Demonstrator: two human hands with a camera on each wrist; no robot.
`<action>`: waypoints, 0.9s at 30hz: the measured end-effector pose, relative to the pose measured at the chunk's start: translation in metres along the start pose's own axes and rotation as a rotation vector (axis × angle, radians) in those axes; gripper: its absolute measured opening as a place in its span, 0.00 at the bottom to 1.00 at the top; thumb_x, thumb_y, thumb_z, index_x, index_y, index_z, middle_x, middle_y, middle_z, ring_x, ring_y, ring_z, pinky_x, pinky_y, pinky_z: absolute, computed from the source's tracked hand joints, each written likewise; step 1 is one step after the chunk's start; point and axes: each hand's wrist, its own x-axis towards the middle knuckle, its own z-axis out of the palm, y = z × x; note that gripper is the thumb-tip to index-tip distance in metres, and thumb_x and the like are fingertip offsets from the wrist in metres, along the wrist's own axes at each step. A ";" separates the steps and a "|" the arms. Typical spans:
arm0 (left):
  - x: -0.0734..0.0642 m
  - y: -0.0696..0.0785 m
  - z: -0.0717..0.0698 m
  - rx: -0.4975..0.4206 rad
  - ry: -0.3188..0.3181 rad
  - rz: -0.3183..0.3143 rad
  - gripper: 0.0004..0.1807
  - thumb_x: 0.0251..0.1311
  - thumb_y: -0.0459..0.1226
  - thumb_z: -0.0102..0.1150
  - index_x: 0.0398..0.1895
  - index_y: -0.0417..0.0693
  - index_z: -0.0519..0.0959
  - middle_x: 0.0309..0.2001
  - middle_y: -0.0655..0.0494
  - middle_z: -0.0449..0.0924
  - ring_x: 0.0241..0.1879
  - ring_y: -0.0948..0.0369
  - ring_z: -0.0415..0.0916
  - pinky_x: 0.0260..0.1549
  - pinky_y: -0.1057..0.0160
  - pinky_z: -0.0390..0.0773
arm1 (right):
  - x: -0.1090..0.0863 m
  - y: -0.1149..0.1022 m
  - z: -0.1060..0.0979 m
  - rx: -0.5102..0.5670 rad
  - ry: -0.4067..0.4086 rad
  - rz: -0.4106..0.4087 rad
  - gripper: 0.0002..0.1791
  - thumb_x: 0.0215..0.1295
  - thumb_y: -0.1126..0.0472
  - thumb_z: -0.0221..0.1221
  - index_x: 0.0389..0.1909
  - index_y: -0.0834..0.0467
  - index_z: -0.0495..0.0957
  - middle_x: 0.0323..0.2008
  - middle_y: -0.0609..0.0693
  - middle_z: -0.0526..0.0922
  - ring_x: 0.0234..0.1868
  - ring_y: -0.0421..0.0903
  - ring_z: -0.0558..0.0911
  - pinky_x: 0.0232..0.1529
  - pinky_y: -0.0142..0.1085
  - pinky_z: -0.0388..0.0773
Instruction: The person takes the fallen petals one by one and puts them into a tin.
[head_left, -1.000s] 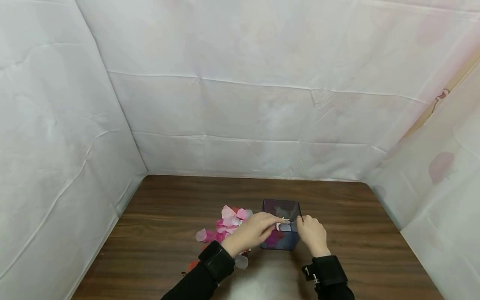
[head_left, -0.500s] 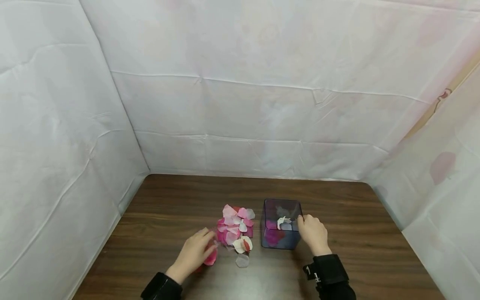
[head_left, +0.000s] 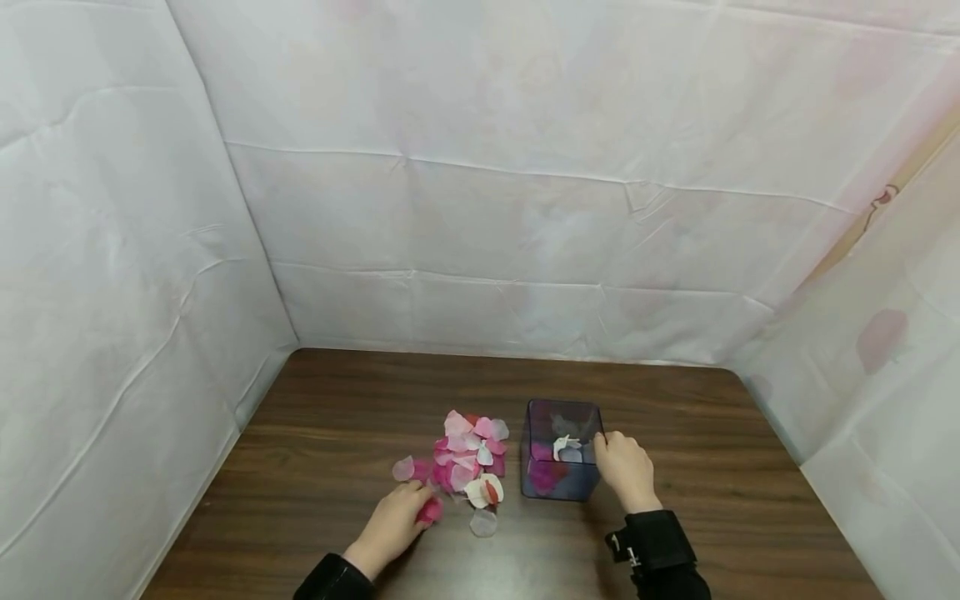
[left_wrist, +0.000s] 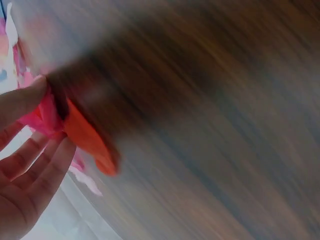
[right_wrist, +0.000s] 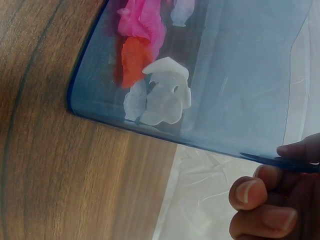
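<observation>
My left hand (head_left: pixel 392 522) is at the near left side of a heap of artificial petals (head_left: pixel 465 450). In the left wrist view its thumb and fingers pinch a bright pink petal (left_wrist: pixel 47 116), and an orange petal (left_wrist: pixel 87 136) sticks out at the fingertips. My right hand (head_left: pixel 627 470) grips the right wall of a see-through bluish-purple box (head_left: pixel 558 483) at its rim, thumb on one side and fingers on the other. Inside the box lie pink petals (right_wrist: pixel 142 22), a red-orange petal (right_wrist: pixel 135 61) and a white flower piece (right_wrist: pixel 167 97).
A white flower piece with a red centre (head_left: pixel 483 492) and a pale translucent petal (head_left: pixel 483 523) lie between the heap and the box. Another pale petal (head_left: pixel 403 468) is left of the heap. White cloth (head_left: pixel 480 217) hangs behind and beside the brown wooden table (head_left: pixel 675 417).
My left hand has gone from over the box to the left side of the heap and now pinches a pink petal there. The right hand keeps its grip on the box.
</observation>
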 end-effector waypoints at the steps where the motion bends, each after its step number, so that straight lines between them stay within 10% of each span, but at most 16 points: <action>1: 0.001 0.001 0.001 0.004 0.010 0.005 0.14 0.41 0.34 0.72 0.33 0.46 0.79 0.31 0.55 0.77 0.31 0.58 0.76 0.28 0.60 0.76 | 0.000 0.000 0.000 -0.001 -0.003 0.004 0.23 0.69 0.56 0.41 0.14 0.57 0.68 0.20 0.55 0.76 0.22 0.49 0.75 0.22 0.39 0.62; 27: 0.043 0.018 -0.025 -0.049 0.181 -0.052 0.05 0.52 0.37 0.66 0.32 0.49 0.85 0.25 0.60 0.83 0.25 0.66 0.72 0.26 0.69 0.73 | 0.001 0.000 0.001 0.004 -0.013 0.010 0.23 0.69 0.55 0.40 0.15 0.58 0.69 0.19 0.54 0.75 0.21 0.48 0.73 0.21 0.37 0.61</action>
